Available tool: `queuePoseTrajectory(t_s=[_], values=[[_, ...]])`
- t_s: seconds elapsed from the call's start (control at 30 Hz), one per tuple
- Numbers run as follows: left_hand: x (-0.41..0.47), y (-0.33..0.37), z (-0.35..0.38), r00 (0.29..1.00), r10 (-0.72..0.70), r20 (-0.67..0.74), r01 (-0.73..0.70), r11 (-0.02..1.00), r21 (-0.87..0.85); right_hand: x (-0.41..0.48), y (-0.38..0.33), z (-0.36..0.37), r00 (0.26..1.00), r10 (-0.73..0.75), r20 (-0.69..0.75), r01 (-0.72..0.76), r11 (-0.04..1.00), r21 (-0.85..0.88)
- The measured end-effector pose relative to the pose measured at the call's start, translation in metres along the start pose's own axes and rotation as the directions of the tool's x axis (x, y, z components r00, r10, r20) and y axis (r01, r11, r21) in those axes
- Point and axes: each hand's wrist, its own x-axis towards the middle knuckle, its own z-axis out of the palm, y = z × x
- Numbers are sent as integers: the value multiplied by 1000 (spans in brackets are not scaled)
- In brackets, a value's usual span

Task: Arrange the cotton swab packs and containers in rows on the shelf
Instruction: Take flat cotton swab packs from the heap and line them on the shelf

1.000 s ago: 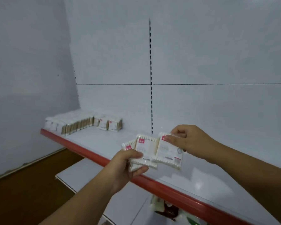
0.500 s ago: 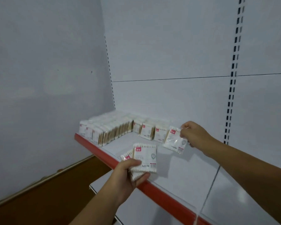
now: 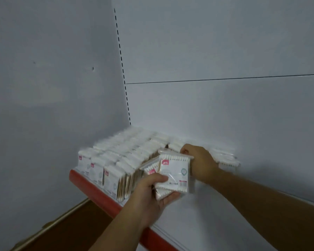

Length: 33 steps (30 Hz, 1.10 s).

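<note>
Our left hand [image 3: 149, 192] clamps a fan of clear plastic cotton swab packs [image 3: 172, 174] above the white red-edged shelf [image 3: 216, 214]. Our right hand [image 3: 199, 162], behind them, reaches the upright pack rows [image 3: 120, 160] at the shelf's left end; grip unclear.

White shelf [image 3: 216, 211] with a red front edge; rows of cotton swab packs [image 3: 120, 160] stand filling its back-left corner.

Flat clear-plastic cotton swab packs with pink labels [image 3: 120, 165] stood upright in tight rows at the white red-edged shelf's [image 3: 216, 214] left corner; several more packs [image 3: 173, 173] were held fanned just beside them.
</note>
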Motion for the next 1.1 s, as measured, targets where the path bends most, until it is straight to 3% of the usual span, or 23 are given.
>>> queuePoseTrajectory(t_s=[0.17,0.3,0.37,0.43,0.53,0.67,0.77,0.87,1.0,1.1], values=[[62,29,8,973,-39,227,32,999,34,11,-7,3,989,-84,-123,70,991,-115],[90,21,3,928,-99,360,107,994,-4,-5,1,3,975,-8,-222,17,999,41],[93,13,-1,903,-123,411,144,989,-21,-24,16,8,951,-53,-305,79,994,73],[92,8,-4,892,-131,432,146,989,-3,-48,35,14,915,-76,-397,148,977,153],[93,7,-8,903,-148,403,139,989,51,-67,53,20,887,28,-460,116,952,282],[92,4,-8,913,-145,381,63,973,221,-57,48,20,915,18,-402,234,789,568],[90,4,-8,927,-165,337,40,936,350,-54,49,19,943,132,-306,152,648,747],[92,2,-9,962,-119,244,46,957,286,-44,48,-7,916,153,-371,130,762,635],[94,11,-11,985,-112,132,87,980,179,-31,60,-68,817,68,-573,157,929,334],[92,13,-12,984,-136,117,118,982,148,-31,64,-62,821,16,-570,105,978,179]])
